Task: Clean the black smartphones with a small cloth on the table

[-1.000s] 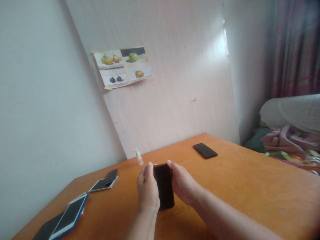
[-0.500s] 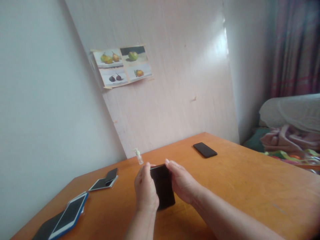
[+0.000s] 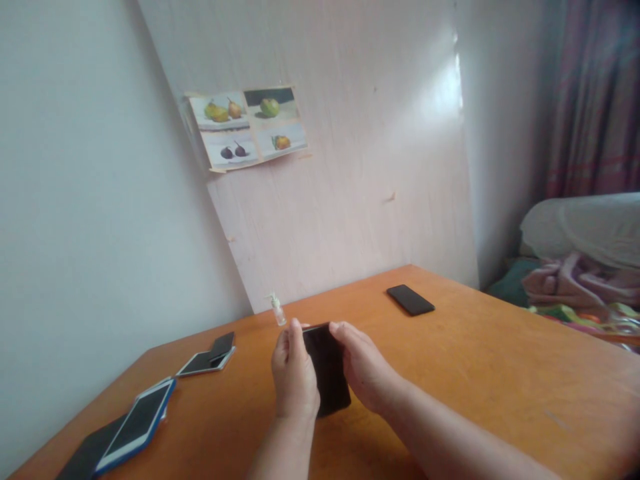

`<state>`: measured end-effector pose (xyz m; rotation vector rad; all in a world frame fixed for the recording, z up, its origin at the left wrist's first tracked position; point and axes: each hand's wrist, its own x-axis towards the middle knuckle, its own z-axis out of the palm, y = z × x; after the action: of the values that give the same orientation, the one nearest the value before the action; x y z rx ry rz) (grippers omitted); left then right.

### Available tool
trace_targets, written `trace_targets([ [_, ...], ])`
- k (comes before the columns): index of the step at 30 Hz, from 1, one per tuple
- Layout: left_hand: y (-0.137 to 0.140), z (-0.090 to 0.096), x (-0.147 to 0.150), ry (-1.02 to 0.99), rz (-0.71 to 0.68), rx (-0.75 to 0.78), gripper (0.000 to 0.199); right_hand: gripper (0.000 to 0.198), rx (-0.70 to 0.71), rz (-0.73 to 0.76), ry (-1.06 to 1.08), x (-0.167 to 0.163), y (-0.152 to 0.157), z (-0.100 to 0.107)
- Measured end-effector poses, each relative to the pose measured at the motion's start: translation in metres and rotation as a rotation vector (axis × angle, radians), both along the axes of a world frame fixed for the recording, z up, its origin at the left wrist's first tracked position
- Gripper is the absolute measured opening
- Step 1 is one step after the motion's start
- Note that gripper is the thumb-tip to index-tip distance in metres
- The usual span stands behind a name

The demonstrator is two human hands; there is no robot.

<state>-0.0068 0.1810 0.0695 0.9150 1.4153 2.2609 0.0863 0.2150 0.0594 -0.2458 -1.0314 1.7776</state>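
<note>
Between my two hands a black smartphone [image 3: 330,373] is held up, tilted toward me, above the near middle of the orange-brown table [image 3: 460,373]. My left hand [image 3: 296,373] closes on its left edge, thumb near the top corner. At the right edge my right hand [image 3: 367,363] grips it, thumb on the upper right corner. The fingers behind the phone are mostly hidden. Just beyond my left hand stands a small clear pump bottle [image 3: 277,312].
Another black phone [image 3: 411,300] lies at the far right of the table. On the left are a blue-edged white tablet [image 3: 136,425] over a dark flat item [image 3: 85,453], and a white-framed device [image 3: 196,363] with a smaller dark phone [image 3: 223,345] on it. Fruit pictures [image 3: 250,127] hang behind.
The view has shifted slightly. Both hands keep hold of the phone; the left thumb sits a little higher and straighter by its top edge. Nothing on the table has moved.
</note>
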Motion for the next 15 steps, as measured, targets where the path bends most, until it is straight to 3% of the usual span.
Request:
trace_targets([
  [5, -0.0002, -0.0011, -0.0009, 0.006, 0.009, -0.011, 0.044, 0.021, -0.043, 0.027, 0.002, -0.0017, -0.0011, -0.0052],
  [15, -0.0043, 0.0034, 0.0038, 0.025, 0.026, -0.046, 0.044, 0.029, 0.121, -0.138, -0.146, 0.0, -0.0098, 0.0013],
])
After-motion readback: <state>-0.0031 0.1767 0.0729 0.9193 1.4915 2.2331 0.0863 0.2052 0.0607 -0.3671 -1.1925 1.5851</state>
